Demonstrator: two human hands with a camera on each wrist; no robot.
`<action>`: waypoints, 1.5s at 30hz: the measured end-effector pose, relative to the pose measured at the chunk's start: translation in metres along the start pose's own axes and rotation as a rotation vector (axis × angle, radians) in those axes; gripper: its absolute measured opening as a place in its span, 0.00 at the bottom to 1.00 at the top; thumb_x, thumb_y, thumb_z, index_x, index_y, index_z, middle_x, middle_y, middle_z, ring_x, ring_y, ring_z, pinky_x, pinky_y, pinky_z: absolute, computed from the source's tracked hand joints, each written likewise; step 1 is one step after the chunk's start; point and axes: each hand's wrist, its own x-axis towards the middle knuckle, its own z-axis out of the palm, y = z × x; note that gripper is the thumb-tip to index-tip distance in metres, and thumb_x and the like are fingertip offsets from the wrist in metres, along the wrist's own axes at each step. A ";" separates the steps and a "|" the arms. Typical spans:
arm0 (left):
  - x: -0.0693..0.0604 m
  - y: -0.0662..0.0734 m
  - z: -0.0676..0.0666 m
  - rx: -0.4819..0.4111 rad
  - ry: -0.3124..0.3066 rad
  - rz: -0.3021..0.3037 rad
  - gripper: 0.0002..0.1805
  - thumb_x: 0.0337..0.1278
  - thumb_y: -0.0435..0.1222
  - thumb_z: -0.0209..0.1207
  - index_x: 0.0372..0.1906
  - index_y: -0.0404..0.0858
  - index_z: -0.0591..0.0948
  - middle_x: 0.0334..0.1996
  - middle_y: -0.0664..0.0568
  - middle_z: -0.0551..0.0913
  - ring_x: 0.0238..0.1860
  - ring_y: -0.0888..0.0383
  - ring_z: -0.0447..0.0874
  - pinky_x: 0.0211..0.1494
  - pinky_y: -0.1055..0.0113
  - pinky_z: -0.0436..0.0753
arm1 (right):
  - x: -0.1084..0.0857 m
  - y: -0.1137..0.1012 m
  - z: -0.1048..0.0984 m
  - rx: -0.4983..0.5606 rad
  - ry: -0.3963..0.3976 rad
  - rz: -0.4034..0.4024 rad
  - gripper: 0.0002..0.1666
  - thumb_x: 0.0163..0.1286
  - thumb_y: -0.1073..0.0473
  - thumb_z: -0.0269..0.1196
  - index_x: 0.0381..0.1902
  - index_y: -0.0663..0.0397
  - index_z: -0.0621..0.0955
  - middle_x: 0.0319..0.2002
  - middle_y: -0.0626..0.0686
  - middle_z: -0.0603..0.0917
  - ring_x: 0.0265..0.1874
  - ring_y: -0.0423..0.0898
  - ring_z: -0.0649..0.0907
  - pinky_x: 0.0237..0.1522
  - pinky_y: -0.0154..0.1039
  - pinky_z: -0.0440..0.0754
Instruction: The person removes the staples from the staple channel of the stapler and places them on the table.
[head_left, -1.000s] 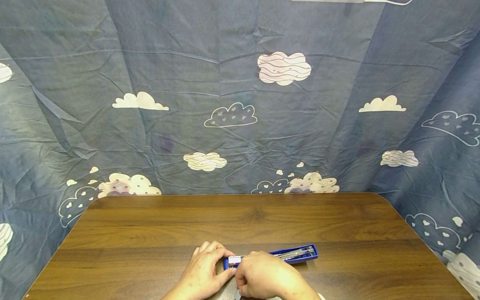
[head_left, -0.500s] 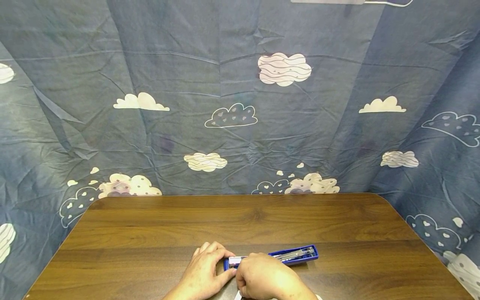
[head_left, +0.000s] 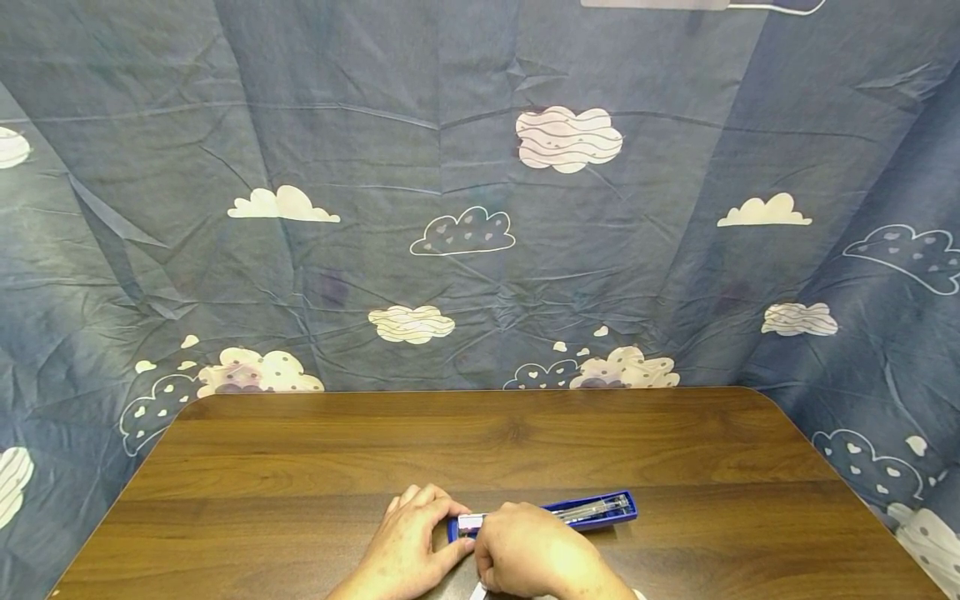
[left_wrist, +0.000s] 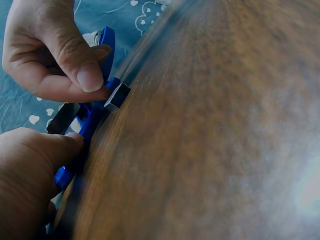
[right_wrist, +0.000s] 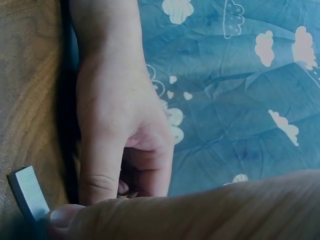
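A blue stapler (head_left: 624, 512) with metal parts showing inside lies slanted near the table's front edge. My left hand (head_left: 405, 546) grips its left end between thumb and fingers; the left wrist view shows that thumb against the blue body (left_wrist: 89, 127). Over the middle of the stapler is my right hand (head_left: 536, 550), its fingers curled, hiding that part. It pinches a small silver strip, probably staples (head_left: 478, 592), which pokes out below the fingers. In the right wrist view the strip (right_wrist: 31, 195) sticks out past the right thumb (right_wrist: 65, 217).
The brown wooden table (head_left: 300, 450) extends behind and to both sides of the hands. A blue-grey cloth with cloud prints (head_left: 480, 283) hangs behind its far edge and around its sides.
My right hand has shifted very slightly to the right, and the silver strip's end shows at a slightly different angle. My left hand keeps the same hold.
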 end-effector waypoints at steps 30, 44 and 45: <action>-0.001 -0.001 0.000 0.007 -0.001 0.017 0.13 0.54 0.54 0.70 0.43 0.58 0.85 0.40 0.69 0.81 0.44 0.66 0.75 0.45 0.65 0.72 | 0.005 0.005 -0.009 0.127 0.134 0.097 0.17 0.59 0.53 0.74 0.15 0.37 0.78 0.14 0.32 0.69 0.16 0.30 0.67 0.20 0.29 0.66; 0.000 0.000 0.000 -0.002 -0.021 -0.004 0.14 0.53 0.54 0.70 0.43 0.56 0.86 0.41 0.69 0.81 0.43 0.67 0.74 0.46 0.64 0.72 | 0.007 0.003 -0.003 0.135 0.136 0.064 0.15 0.58 0.55 0.72 0.17 0.38 0.78 0.15 0.32 0.69 0.16 0.30 0.66 0.20 0.28 0.65; 0.000 0.000 0.000 0.000 -0.017 -0.002 0.14 0.52 0.54 0.70 0.43 0.56 0.86 0.41 0.69 0.81 0.44 0.67 0.74 0.46 0.64 0.72 | 0.008 0.003 -0.003 0.130 0.138 0.063 0.14 0.57 0.56 0.72 0.17 0.37 0.78 0.15 0.32 0.69 0.16 0.30 0.66 0.21 0.28 0.65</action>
